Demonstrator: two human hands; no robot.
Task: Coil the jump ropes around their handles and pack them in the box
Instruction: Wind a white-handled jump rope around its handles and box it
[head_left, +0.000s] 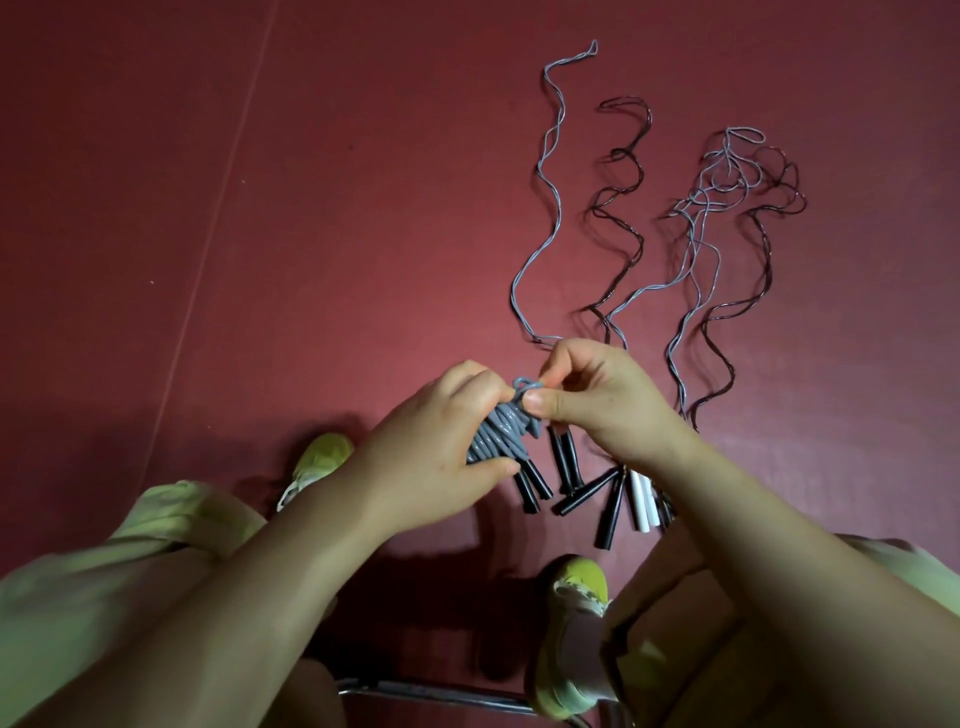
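Observation:
My left hand (441, 441) grips a jump rope bundle (501, 434): grey cord wound round a pair of black handles whose ends stick out below. My right hand (597, 400) pinches the small grey end loop (525, 385) at the top of that coil. On the red floor beyond lie several uncoiled ropes: a grey one (545, 197), a dark one (621, 208) and a tangled grey and dark group (727, 187). Their black handles (563, 462) and white handles (640, 501) lie just under my right hand. No box is in view.
My two feet in yellow-green shoes (576, 639) rest on the red floor (311, 208), with my knees in light trousers at both lower corners. A metal chair bar (431, 693) crosses the bottom edge. A pale seam line runs up the floor at the left.

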